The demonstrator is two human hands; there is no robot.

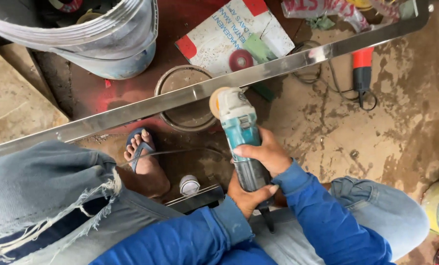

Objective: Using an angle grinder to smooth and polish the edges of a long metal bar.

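Observation:
A teal and black angle grinder [240, 131] points away from me, its tan disc [214, 100] touching the edge of a long shiny steel bar [146, 104] that runs diagonally from lower left to upper right. My right hand [263, 153] wraps over the grinder's body from the right. Under the grinder's rear end, my left hand [245, 196] grips from below. Both arms wear blue sleeves. My left foot in a blue flip-flop [142, 153] rests on the ground just under the bar.
A round tin lid or shallow can [186, 98] lies under the bar. A grey plastic drum [89, 37] stands at upper left, a printed board [234, 34] with a red disc at top centre, an orange-handled tool [362, 68] with cable at right. The ground is dirt.

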